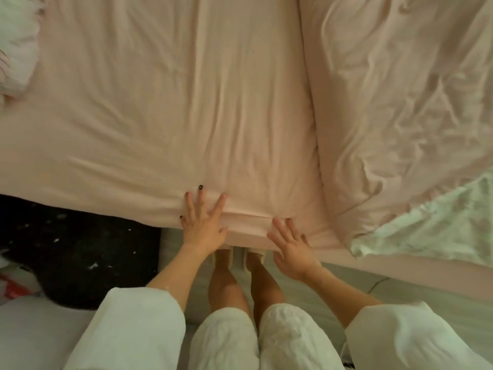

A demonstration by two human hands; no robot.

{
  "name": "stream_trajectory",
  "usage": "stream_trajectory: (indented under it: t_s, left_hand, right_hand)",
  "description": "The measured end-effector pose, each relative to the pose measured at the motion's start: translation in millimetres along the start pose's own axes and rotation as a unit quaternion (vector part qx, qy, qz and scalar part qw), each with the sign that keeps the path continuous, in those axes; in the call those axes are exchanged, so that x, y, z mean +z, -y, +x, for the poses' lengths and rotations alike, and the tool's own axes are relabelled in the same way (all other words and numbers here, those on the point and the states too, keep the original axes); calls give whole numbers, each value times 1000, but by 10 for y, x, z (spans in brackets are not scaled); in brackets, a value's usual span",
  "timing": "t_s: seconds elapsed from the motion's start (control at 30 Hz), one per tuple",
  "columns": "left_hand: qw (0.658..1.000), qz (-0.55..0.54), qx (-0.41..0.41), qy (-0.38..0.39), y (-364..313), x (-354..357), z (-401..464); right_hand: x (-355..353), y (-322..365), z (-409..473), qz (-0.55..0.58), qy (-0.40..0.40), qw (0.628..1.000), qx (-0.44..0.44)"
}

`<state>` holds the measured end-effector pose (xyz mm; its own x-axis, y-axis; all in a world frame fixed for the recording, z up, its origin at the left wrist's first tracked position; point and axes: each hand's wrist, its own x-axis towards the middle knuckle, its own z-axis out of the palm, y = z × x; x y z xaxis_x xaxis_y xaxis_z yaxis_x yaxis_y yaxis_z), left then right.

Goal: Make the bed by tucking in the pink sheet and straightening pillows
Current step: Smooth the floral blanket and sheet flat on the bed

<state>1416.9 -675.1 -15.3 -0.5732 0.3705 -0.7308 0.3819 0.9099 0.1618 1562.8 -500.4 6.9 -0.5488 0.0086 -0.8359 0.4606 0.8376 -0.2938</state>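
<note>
Pink sheet (165, 108) covers the mattress, creased toward the near edge where both hands work. Left hand (204, 222) lies flat with fingers spread, pressing the sheet at the bed's near edge. Right hand (292, 245), fingers straight and loose, touches the sheet's hanging side just beside it. A rumpled pink blanket (400, 89) is bunched at right; a black rug (80, 244) lies at near left.

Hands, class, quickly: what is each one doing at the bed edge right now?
Left hand: open, fingers spread, pressing the pink sheet at the mattress edge.
Right hand: open, fingers straight against the sheet's edge, holding nothing.
</note>
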Motion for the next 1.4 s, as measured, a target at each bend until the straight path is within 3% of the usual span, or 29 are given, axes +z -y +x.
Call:
stream_trajectory:
  t_s: [0.17,0.37,0.47,0.7,0.87,1.13,1.2,1.3,1.4]
  left_hand:
    - [1000,-21,-11,19,-83,-317,-36]
    - [999,-15,45,9,-586,-782,-62]
    - [997,-15,78,-5,-924,-1079,-31]
    - [983,-17,175,-58,-1961,-1547,83]
    - [967,11,244,-75,-2936,-1532,401]
    - [975,111,188,-34,-3926,-1233,943]
    - [978,124,167,-12,-3974,-1165,1044]
    - [975,146,165,-7,-3932,-1162,1072]
    - [976,141,164,14,-3915,-1255,1087]
  right_hand:
    - [-58,-96,-193,146,-80,984,67]
    - [-512,-205,-464,279,-202,926,154]
    - [-819,-292,-628,338,-262,890,157]
    - [-1276,-954,-947,454,-337,794,224]
    - [-1513,-1794,-985,569,-376,683,262]
    - [-1961,-3049,-533,683,-414,518,306]
    - [-2098,-3201,-459,675,-419,514,323]
    - [-2359,-3224,-341,696,-429,524,240]
    - [-2637,-3186,-261,767,-401,460,198]
